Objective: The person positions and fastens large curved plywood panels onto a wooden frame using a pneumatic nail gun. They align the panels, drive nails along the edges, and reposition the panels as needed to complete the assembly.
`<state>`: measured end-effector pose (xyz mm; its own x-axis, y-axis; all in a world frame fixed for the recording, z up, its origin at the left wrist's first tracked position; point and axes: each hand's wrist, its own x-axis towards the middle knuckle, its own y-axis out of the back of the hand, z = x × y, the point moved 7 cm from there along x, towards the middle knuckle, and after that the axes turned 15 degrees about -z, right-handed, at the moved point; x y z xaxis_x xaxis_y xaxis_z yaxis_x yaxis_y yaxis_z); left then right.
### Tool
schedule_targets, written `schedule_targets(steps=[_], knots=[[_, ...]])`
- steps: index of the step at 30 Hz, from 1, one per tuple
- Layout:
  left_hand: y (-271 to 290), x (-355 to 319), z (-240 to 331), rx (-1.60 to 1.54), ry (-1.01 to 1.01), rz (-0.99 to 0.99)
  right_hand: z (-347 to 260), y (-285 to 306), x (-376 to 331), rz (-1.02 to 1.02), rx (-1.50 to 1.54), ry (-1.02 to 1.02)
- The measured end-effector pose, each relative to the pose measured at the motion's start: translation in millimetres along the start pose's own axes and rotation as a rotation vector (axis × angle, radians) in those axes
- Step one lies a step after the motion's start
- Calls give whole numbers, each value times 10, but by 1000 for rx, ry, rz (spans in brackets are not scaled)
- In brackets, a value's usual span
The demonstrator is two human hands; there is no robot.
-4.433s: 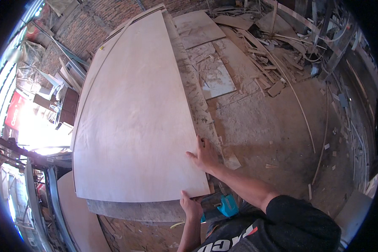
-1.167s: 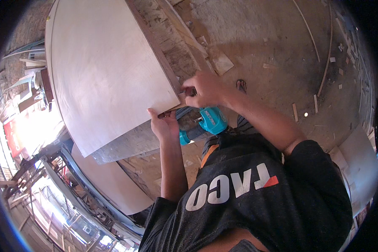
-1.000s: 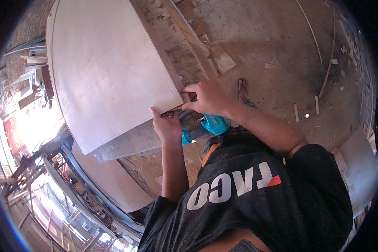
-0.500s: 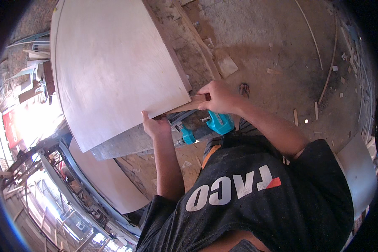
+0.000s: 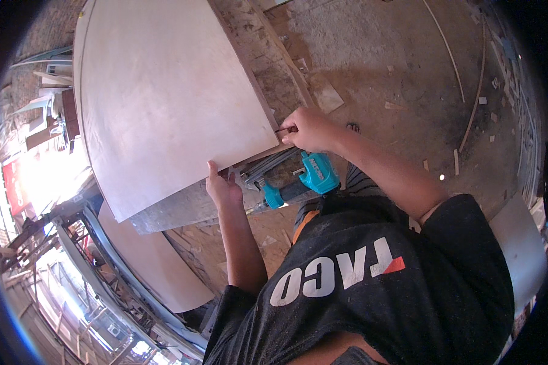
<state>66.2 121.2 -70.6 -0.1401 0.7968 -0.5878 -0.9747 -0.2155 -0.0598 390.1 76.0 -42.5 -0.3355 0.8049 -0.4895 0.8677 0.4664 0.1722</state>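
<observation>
Pale panel (image 5: 170, 91): lying flat over the upper left, near edge overhanging slightly askew above a grey work surface (image 5: 173, 212), near right corner between left hand (image 5: 223, 187) and right hand (image 5: 310, 131)
Wood strip (image 5: 268, 153): tucked along the underside of the near edge, narrow band showing just below the corner, rest hidden beneath
Right-hand fingers: thumb and forefinger drawn together at the corner, pinching the end of the strip as far as shows, other fingers curled into the palm
Left-hand fingers: thumb upright against the near edge, apart from the fingers, these curled beneath; contact with panel or strip cannot be told
Step at the corner: judged as lining up the strip under the panel edge, strip seemingly near its place, fastening not shown
Next move at the edge: judged to call for a steady pinch on the right, light support from the left, and the strip end felt for flushness before letting go
Teal power tool (image 5: 319, 173): lying just below the corner, near both hands, touched by neither
Floor (image 5: 377, 79): scattered with offcuts, sandalled foot (image 5: 353, 127) showing beyond the right forearm
Second panel (image 5: 158, 261): lower left, well apart from both hands
</observation>
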Motion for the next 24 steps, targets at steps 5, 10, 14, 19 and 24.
schedule_targets(steps=[5, 10, 14, 19, 24], knots=[[-73, -2, -69, -55, -51, -54, 94, -45, 178, -2, 112, -10], [-112, -168, -157, 14, -16, -33, 146, -70, 191, 57, 246, 65], [-21, -29, 23, -71, -2, -8, 85, -81, 160, 33, 259, 2], [171, 327, 44, -390, -29, -66, 73, -81, 178, 90, 229, 124], [594, 599, 253, -456, -74, -83, -162, -114, -96, 292, 1, 167]])
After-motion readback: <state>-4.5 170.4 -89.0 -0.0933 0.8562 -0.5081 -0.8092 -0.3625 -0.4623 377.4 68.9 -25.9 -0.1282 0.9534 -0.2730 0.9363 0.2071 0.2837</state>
